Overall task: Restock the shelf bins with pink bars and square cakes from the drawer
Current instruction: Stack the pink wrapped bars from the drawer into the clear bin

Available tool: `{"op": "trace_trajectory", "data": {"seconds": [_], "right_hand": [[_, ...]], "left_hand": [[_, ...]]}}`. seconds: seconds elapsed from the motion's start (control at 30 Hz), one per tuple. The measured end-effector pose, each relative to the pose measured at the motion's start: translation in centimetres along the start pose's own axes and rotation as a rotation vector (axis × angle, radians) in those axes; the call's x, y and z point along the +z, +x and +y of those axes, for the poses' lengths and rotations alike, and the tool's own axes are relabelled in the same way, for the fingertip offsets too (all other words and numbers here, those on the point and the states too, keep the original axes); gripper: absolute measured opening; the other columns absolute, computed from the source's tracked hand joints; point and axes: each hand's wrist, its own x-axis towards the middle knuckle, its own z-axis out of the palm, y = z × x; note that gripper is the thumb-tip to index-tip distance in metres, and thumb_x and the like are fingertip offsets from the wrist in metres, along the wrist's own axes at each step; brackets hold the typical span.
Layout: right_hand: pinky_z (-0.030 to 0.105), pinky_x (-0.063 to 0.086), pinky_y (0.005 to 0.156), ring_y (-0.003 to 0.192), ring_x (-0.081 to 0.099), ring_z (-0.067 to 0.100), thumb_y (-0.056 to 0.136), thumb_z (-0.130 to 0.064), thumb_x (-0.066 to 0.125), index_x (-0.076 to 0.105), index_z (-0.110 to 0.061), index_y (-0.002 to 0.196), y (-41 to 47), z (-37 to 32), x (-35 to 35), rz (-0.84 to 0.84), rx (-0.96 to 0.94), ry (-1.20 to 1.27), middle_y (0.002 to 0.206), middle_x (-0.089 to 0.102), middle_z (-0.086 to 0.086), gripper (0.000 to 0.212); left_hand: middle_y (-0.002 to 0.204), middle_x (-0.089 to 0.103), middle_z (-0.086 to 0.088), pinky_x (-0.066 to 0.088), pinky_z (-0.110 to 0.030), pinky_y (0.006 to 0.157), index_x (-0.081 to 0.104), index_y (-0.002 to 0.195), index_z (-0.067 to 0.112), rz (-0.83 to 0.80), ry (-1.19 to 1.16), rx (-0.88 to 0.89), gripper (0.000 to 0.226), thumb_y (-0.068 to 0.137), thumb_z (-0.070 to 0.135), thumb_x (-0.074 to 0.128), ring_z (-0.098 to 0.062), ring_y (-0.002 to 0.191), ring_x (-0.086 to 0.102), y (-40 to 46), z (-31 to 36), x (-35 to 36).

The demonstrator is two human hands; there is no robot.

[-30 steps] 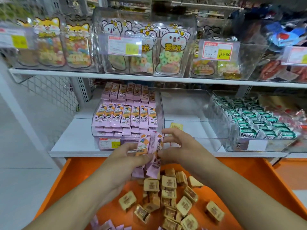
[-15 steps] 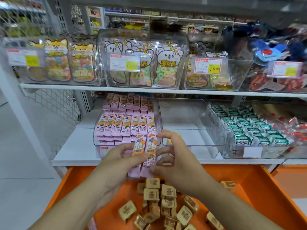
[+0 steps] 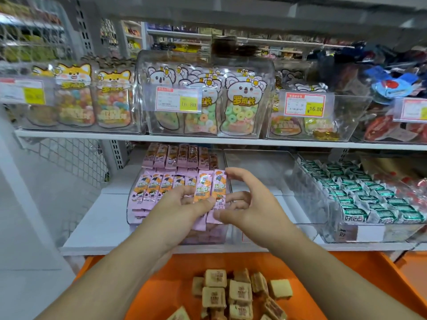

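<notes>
My left hand (image 3: 182, 206) grips two pink bars (image 3: 209, 192), held upright in front of the clear bin of pink bars (image 3: 136, 218) on the lower shelf. My right hand (image 3: 249, 204) is beside them, its fingers spread and touching the right bar's edge and top. That bin holds several rows of pink bars (image 3: 161, 185). To its right stands a clear bin (image 3: 258, 167) with nothing visible inside. Below, the orange drawer (image 3: 166, 285) holds several square cakes (image 3: 233, 292) in beige wrappers.
A clear bin of green-wrapped snacks (image 3: 369, 199) fills the right of the lower shelf. The upper shelf (image 3: 208, 140) carries clear bins of candy bags with price tags. White wire mesh (image 3: 69, 160) closes the left side.
Both hands rose from above the drawer up to the pink-bar bin with the two bars. The camera tilted up, so less of the drawer shows.
</notes>
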Motion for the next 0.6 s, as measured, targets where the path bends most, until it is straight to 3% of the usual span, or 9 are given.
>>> {"op": "trace_trajectory", "data": {"seconds": [0.07, 0.1, 0.2, 0.3, 0.37, 0.43, 0.53, 0.6], "right_hand": [[0.025, 0.058, 0.067, 0.078, 0.070, 0.012, 0.074, -0.004, 0.092, 0.052, -0.035, 0.142, 2.1, 0.2, -0.3, 0.020, 0.008, 0.026, 0.115, 0.069, -0.001, 0.085], [0.021, 0.056, 0.065, 0.077, 0.070, 0.007, 0.074, -0.003, 0.092, 0.053, -0.032, 0.142, 3.3, 0.5, -0.5, 0.036, 0.018, 0.028, 0.114, 0.069, -0.004, 0.083], [0.016, 0.053, 0.061, 0.081, 0.072, 0.006, 0.075, -0.010, 0.093, 0.052, -0.026, 0.138, 7.7, 1.6, -1.1, 0.077, 0.078, 0.038, 0.102, 0.074, 0.001, 0.077], [0.023, 0.054, 0.077, 0.101, 0.069, 0.011, 0.070, -0.018, 0.096, 0.058, -0.026, 0.135, 12.0, 3.0, -1.5, 0.115, 0.079, 0.006, 0.114, 0.072, -0.009, 0.076], [0.019, 0.048, 0.077, 0.105, 0.064, 0.009, 0.067, -0.021, 0.097, 0.062, -0.028, 0.134, 14.2, 3.4, -1.4, 0.114, 0.073, -0.018, 0.122, 0.069, -0.014, 0.076], [0.020, 0.051, 0.081, 0.109, 0.065, 0.009, 0.062, -0.026, 0.100, 0.064, -0.027, 0.131, 16.0, 3.8, -1.1, 0.104, 0.081, -0.060, 0.123, 0.070, -0.013, 0.077], [0.034, 0.059, 0.095, 0.110, 0.069, 0.009, 0.049, -0.038, 0.098, 0.069, -0.029, 0.125, 17.6, 4.3, -0.6, 0.110, 0.064, -0.158, 0.118, 0.074, -0.013, 0.083], [0.037, 0.058, 0.100, 0.110, 0.069, 0.008, 0.050, -0.041, 0.096, 0.070, -0.032, 0.123, 17.9, 4.2, -0.5, 0.085, 0.061, -0.200, 0.117, 0.074, -0.015, 0.079]], "left_hand": [[0.114, 0.066, 0.005, 0.054, -0.029, 0.082, 0.058, 0.117, 0.027, 0.049, -0.003, 0.021, 0.036, 0.089, 0.028, 0.082, -0.011, 0.095, 0.071, 1.6, 0.2, -0.3], [0.112, 0.069, 0.001, 0.059, -0.033, 0.079, 0.059, 0.117, 0.023, 0.071, -0.014, 0.023, 0.034, 0.091, 0.022, 0.080, -0.017, 0.090, 0.076, 2.3, 0.2, -0.4], [0.118, 0.069, -0.011, 0.060, -0.053, 0.091, 0.056, 0.133, 0.016, 0.132, -0.012, 0.018, 0.048, 0.091, 0.017, 0.080, -0.028, 0.083, 0.079, 4.1, 0.1, -1.0], [0.114, 0.071, -0.013, 0.063, -0.050, 0.085, 0.057, 0.132, 0.014, 0.139, -0.048, 0.032, 0.045, 0.092, 0.014, 0.078, -0.026, 0.085, 0.079, 5.1, -0.2, -1.7], [0.120, 0.068, -0.013, 0.064, -0.046, 0.082, 0.055, 0.136, 0.014, 0.118, -0.069, 0.028, 0.050, 0.092, 0.014, 0.078, -0.025, 0.087, 0.079, 5.3, -0.4, -1.9], [0.124, 0.066, -0.014, 0.065, -0.044, 0.080, 0.054, 0.139, 0.014, 0.095, -0.077, 0.025, 0.053, 0.092, 0.014, 0.078, -0.024, 0.090, 0.079, 5.5, -0.8, -2.0], [0.125, 0.065, -0.016, 0.065, -0.043, 0.075, 0.053, 0.140, 0.015, 0.085, -0.082, 0.043, 0.055, 0.091, 0.013, 0.078, -0.023, 0.093, 0.079, 5.8, -1.2, -2.1], [0.126, 0.065, -0.016, 0.066, -0.042, 0.075, 0.052, 0.141, 0.016, 0.074, -0.071, 0.054, 0.055, 0.091, 0.013, 0.077, -0.022, 0.094, 0.078, 5.8, -1.2, -2.1]]}}
